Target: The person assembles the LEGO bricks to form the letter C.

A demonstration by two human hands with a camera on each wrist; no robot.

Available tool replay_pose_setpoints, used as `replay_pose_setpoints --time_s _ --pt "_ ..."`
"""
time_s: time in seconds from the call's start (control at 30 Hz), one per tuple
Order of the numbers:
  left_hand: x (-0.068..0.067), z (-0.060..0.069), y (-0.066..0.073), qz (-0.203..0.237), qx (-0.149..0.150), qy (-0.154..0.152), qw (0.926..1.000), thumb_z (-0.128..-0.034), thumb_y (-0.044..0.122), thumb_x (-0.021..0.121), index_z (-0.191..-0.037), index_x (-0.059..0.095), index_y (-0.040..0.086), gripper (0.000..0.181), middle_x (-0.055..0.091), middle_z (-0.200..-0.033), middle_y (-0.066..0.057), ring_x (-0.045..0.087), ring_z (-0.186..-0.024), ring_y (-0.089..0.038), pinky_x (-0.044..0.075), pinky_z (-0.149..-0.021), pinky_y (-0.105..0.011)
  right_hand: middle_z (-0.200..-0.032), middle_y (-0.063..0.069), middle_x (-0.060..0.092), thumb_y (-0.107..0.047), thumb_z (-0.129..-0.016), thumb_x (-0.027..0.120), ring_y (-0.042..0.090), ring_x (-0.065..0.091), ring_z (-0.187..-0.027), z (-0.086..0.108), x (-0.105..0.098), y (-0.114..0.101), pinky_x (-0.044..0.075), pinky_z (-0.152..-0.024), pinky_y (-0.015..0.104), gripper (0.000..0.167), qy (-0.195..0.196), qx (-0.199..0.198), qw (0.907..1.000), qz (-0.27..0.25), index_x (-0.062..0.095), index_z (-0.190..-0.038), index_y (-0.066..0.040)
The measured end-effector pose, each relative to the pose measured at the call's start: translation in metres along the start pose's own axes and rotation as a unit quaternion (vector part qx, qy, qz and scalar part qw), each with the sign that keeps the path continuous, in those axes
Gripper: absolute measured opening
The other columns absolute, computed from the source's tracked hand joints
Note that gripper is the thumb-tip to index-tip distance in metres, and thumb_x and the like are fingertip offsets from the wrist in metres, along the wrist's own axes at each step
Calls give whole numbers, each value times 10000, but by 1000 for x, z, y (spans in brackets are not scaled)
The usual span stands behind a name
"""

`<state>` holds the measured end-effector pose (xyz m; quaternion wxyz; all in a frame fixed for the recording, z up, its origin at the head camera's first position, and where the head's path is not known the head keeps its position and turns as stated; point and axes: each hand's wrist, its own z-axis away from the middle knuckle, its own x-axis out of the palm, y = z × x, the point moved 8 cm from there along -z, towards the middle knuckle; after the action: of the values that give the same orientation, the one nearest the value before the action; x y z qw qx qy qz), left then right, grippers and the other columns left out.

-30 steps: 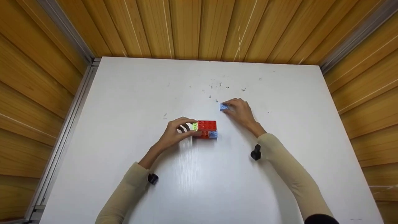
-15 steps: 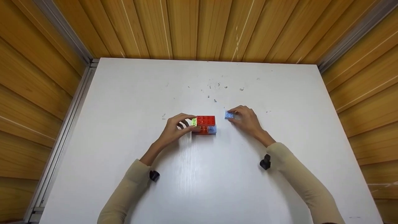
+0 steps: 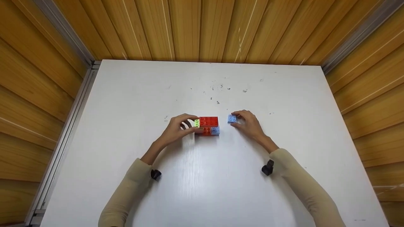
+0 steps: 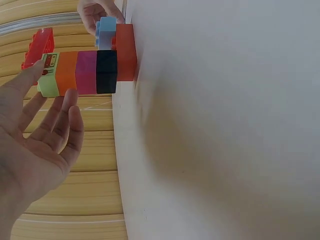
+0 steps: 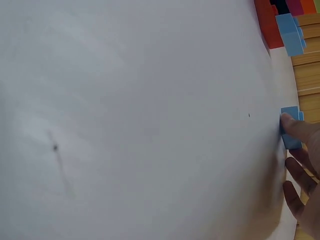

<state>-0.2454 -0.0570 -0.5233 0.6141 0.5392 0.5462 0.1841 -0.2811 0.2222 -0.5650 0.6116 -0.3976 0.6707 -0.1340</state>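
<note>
My left hand (image 3: 178,128) grips the lime brick (image 4: 49,75) at the top of a block tower between thumb and fingers. Below it, orange (image 4: 66,73), magenta (image 4: 86,72) and black (image 4: 106,72) bricks stack down to a long red base brick (image 4: 126,52) on the table. Beside the lime brick, a studded red brick (image 3: 209,121) juts out over the base. One light blue brick (image 3: 215,130) sits on the base's right end. To the right, my right hand (image 3: 251,124) pinches another light blue brick (image 3: 232,118), apart from the tower, at or just above the table.
The white table (image 3: 202,189) has small dark marks on its far part. Wood-look panels (image 3: 186,28) rise behind it and at both sides. Black wrist cameras (image 3: 267,167) hang from both sleeves.
My right hand has brought the pinched light blue brick nearer to me and slightly right. My left hand keeps its grip on the tower. The head view has shifted a little.
</note>
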Motion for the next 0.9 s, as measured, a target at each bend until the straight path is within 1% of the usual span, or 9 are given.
replay_pose_setpoints --time_s 0.1,0.23,0.37,0.47,0.6,0.67,0.73,0.9 --pt "-1 -2 2 16 22 -79 10000 -917 211 776 -1279 694 89 390 728 -1221 -93 684 -924 -212 575 -811 -327 -1159 146 722 -80 -845 825 305 618 -1042 0 1 2 477 -913 419 401 -76 131 9998 -88 708 -1224 -22" --pt "-2 1 0 40 -135 -117 9998 -920 193 771 -1288 687 85 393 721 -1239 -96 684 -940 -216 571 -813 -326 -1166 158 712 -78 -866 806 295 617 -1043 3 1 3 479 -889 368 390 -176 260 9992 -238 701 -1235 -11" --pt "-1 5 -2 25 -226 -123 9997 -932 188 755 -1311 673 86 401 713 -1243 -106 687 -947 -226 567 -797 -320 -1145 172 711 -49 -865 798 292 664 -1009 6 -1 0 547 -860 330 394 -153 341 9980 -513 692 -1240 9" --pt "-2 6 -1 31 -226 -188 9996 -940 197 745 -1330 663 89 413 712 -1254 -108 695 -964 -238 561 -801 -316 -1145 189 704 -6 -859 789 314 700 -991 9 -5 -4 594 -861 374 395 -121 378 9963 -759 688 -1240 22" --pt "-5 6 0 68 -248 -247 9994 -949 208 738 -1359 640 79 440 692 -1307 -113 697 -1022 -259 562 -819 -343 -1182 206 687 44 -857 772 347 712 -1023 10 -9 -13 598 -888 422 415 -136 397 9951 -899 675 -1259 30" --pt "-6 5 1 79 -202 -203 9996 -948 219 741 -1371 625 70 464 678 -1327 -119 683 -1062 -274 564 -837 -375 -1193 212 681 63 -852 769 357 711 -1034 11 -12 -19 605 -882 414 426 -128 358 9946 -969 669 -1265 37" --pt "-7 3 3 102 -132 -62 9998 -942 232 750 -1369 627 76 471 676 -1320 -120 665 -1093 -292 566 -854 -414 -1190 210 679 67 -851 769 357 709 -1039 12 -13 -24 612 -868 396 433 -112 319 9940 -1042 667 -1271 38" --pt "-7 -1 13 166 63 239 9996 -934 234 759 -1334 658 95 436 693 -1274 -111 628 -1125 -346 552 -892 -488 -1176 194 683 14 -866 779 331 708 -1026 14 -14 -38 622 -832 378 410 -109 164 9930 -1162 678 -1264 23"
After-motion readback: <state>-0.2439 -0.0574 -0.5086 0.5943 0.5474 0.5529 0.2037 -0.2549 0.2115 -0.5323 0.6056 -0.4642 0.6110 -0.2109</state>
